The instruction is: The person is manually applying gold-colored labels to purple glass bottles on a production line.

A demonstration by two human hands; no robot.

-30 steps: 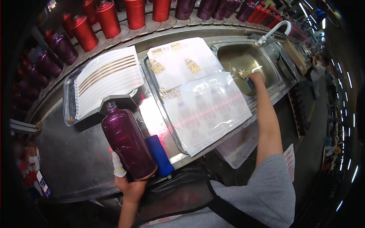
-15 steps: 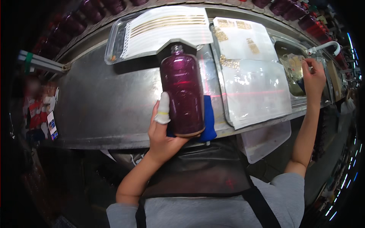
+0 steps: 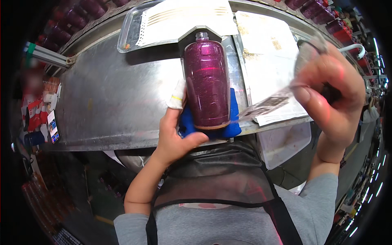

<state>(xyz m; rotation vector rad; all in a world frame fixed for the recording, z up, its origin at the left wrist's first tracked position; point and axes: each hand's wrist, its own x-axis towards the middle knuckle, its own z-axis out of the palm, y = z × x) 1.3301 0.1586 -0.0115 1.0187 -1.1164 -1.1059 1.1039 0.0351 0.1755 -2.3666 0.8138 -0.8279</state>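
A glossy purple bottle with a clear neck lies neck-away on a dark angular rest and a folded blue cloth. Against its left side stands a finger of my left hand, wrapped in a white cover with a yellow band. That hand is open, its thumb stretched out just below the bottle's base; its other fingers are partly hidden. Raised close to the camera, my right hand pinches a thin, clear film strip with a dark pattern. The strip hangs toward the bottle's base, blurred by motion.
Behind the bottle, a clear tray carries a white sheet with gold stripes. White sheets with gold pieces lie to the right, near a white tap. A translucent bin sits below the metal table's edge.
My right hand has come from the basin at the right up toward the camera, with the film strip now showing. My left thumb has come away from under the bottle's base.
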